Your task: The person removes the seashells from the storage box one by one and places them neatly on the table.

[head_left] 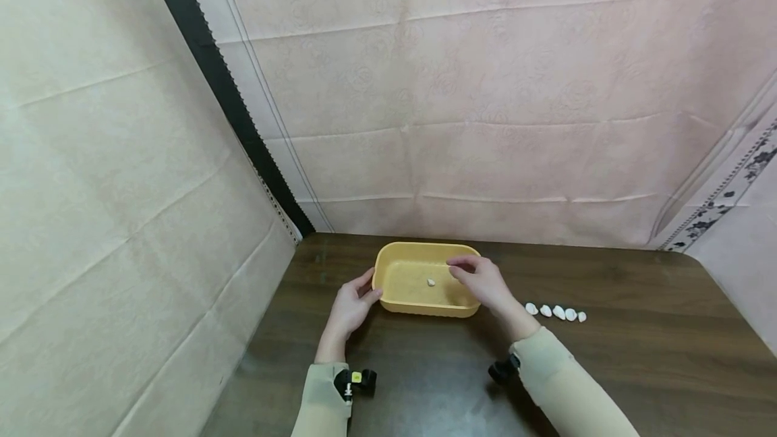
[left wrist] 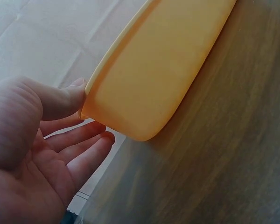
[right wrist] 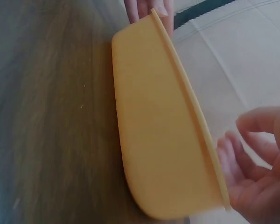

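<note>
A yellow plastic basin (head_left: 400,282), shallow and rectangular with rounded corners, sits on the table. My left hand (head_left: 350,307) pinches its left rim between thumb and fingers; in the left wrist view the other fingers (left wrist: 91,156) stay loosely extended below the rim. Over the basin's right side hovers my right hand (head_left: 485,282), fingers bent and thumb apart from the forefinger, with nothing visible between them. Inside the basin lies a small whitish shell-like piece (head_left: 431,282); a paler speck shows near the right fingertips, too small to identify.
Several white shell-like pieces (head_left: 559,313) lie in a row on the brown wooden table (head_left: 425,383), right of the basin. Pale cloth walls (head_left: 485,120) stand behind the table and to its left and right. Each wrist carries a small black camera (head_left: 504,369).
</note>
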The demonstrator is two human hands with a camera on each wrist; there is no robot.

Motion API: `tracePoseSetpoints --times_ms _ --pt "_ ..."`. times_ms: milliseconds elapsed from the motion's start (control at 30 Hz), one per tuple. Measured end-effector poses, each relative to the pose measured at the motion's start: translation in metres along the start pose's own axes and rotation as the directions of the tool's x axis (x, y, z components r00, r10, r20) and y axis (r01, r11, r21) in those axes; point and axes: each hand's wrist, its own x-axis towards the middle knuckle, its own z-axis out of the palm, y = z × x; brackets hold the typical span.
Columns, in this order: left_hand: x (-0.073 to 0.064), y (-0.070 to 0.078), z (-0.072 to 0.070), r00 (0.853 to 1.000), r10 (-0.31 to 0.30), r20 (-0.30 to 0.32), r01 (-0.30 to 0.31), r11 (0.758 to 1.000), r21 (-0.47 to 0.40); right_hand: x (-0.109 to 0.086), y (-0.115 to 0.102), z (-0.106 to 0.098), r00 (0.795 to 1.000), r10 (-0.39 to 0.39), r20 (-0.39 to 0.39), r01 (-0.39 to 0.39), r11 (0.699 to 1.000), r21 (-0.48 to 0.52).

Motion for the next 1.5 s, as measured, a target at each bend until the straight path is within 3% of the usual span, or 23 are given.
tracePoseSetpoints --times_ms 267,433,900,1133,1367,1500 --pt "0.0 -0.002 0.001 1.0 -0.015 0.0 0.015 1.0 -0.013 0.018 -0.004 0.02 1.0 0.012 -0.008 -0.013 0.988 -0.152" --pt "0.0 -0.002 0.0 1.0 -0.018 -0.002 0.018 1.0 -0.003 0.024 -0.004 0.023 0.999 0.047 -0.004 -0.047 0.981 -0.19" --pt "0.0 0.0 0.0 1.0 -0.014 0.009 0.015 1.0 -0.008 0.033 0.005 0.033 0.991 0.121 0.066 -0.117 0.991 -0.059" --pt "0.0 0.0 0.0 1.0 -0.031 0.005 0.031 1.0 -0.003 0.034 0.005 0.035 0.99 0.141 0.026 -0.139 0.989 -0.052" --pt "0.002 0.0 -0.001 1.0 -0.028 0.006 0.028 1.0 0.014 0.04 0.009 0.037 0.994 0.087 -0.064 -0.093 0.992 -0.084" --pt "0.003 0.0 -0.002 1.0 -0.031 0.001 0.031 0.999 0.015 0.043 0.01 0.038 0.992 0.121 -0.02 -0.122 0.99 -0.075"
